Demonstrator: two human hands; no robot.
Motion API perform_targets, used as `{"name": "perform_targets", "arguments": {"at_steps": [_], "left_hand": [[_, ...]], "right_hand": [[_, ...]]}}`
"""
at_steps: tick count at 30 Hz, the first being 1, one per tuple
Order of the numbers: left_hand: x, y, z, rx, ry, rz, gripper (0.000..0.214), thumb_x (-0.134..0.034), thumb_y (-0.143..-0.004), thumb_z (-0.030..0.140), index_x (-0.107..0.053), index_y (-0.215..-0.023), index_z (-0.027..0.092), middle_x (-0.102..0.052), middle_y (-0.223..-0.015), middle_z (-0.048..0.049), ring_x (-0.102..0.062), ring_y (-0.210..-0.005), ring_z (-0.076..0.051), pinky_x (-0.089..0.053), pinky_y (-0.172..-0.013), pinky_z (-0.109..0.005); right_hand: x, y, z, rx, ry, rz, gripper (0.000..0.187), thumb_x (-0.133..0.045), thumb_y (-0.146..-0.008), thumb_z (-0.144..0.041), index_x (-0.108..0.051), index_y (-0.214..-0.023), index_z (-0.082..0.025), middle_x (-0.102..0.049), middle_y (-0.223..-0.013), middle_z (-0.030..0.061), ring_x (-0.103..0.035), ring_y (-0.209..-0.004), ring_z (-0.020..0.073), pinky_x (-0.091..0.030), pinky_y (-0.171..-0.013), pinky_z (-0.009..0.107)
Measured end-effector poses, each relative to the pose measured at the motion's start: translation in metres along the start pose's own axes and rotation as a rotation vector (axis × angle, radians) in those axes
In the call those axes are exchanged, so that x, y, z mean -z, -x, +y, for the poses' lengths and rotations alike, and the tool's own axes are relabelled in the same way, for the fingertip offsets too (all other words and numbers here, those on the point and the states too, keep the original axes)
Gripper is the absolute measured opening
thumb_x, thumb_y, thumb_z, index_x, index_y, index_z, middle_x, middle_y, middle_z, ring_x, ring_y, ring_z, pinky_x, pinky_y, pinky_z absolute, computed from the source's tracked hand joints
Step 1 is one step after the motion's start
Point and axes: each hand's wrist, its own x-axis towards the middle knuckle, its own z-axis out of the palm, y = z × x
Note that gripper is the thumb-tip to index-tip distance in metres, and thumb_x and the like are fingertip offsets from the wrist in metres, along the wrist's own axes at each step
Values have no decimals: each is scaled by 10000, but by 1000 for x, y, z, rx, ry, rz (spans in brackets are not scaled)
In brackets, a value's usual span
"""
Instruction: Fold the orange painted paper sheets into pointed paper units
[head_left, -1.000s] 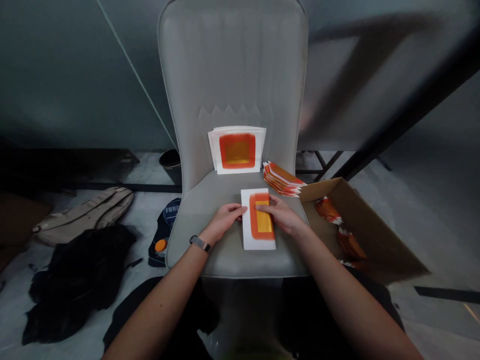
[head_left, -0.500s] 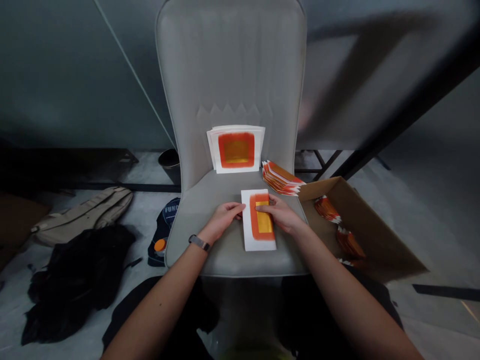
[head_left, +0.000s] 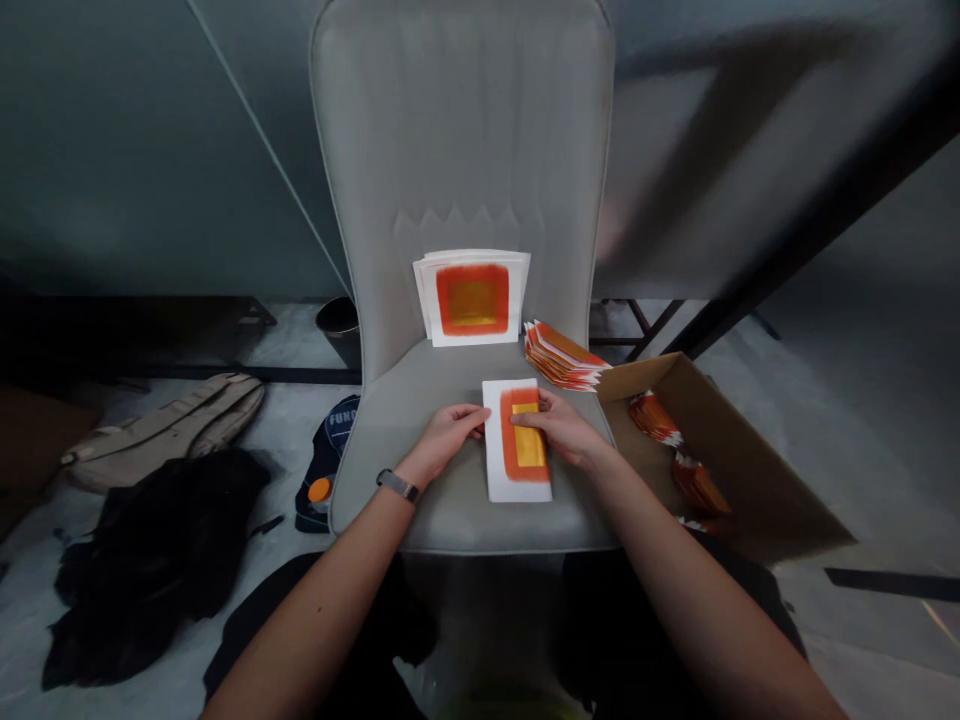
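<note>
Over the front of the grey chair seat [head_left: 390, 440], both my hands hold a folded sheet of joss paper [head_left: 517, 485], white with an orange-red block and a gold patch. My left hand [head_left: 452, 435] pinches its left edge, thumb on top. On the right edge, my right hand [head_left: 564, 425] grips it with the thumb lying across the gold patch. Flat sheets of the same paper [head_left: 472, 297] lean against the chair back. A fanned stack of folded papers [head_left: 562, 357] lies at the seat's right edge.
A cardboard box [head_left: 757, 460] with folded paper bundles [head_left: 701, 485] stands right of the chair. On the floor at left are a beige bag [head_left: 172, 430], a black cloth heap [head_left: 157, 560], a navy bag [head_left: 330, 450] with an orange-capped bottle [head_left: 320, 490], and a dark bin [head_left: 341, 330].
Almost nothing differs. Both hands keep their hold on the folded paper, whose lower end has shifted very slightly left.
</note>
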Motion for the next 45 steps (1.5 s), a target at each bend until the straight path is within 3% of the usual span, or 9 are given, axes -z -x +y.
{"name": "perform_targets", "arguments": {"at_steps": [18, 24, 33, 45], "left_hand": [[0, 2, 2, -7, -9, -10, 198, -745, -841, 373, -781, -866, 179, -741, -865, -58, -614, -757, -150, -473, -748, -291], [0, 2, 1, -8, -39, -11, 223, -742, -844, 394, -783, -877, 178, -744, -884, -66, -615, -761, -159, -478, -758, -301], [1, 2, 1, -20, -44, -27, 248, -757, -834, 414, -792, -894, 176, -745, -892, -60, -608, -780, -157, -463, -765, -295], [1, 1, 1, -12, -55, -23, 257, -761, -826, 431, -793, -880, 182, -744, -872, -65, -607, -780, -167, -468, -774, -311]], "right_hand": [[-2, 1, -1, 1, 2, -7, 475, -902, -631, -234, -700, -1060, -216, -766, -1091, 56, -719, -918, 227, -586, -849, 375], [-5, -1, -5, -84, -63, 101, 279, -847, -737, -380, -760, -940, -209, -788, -1007, 61, -726, -871, 218, -580, -793, 327], [-3, -4, -2, 14, -91, 149, 286, -848, -716, -428, -761, -873, -206, -770, -912, 31, -692, -823, 198, -545, -748, 291], [-3, -5, -6, 79, 3, 278, 297, -823, -686, -447, -637, -719, -218, -660, -721, -14, -599, -673, 163, -453, -605, 271]]}}
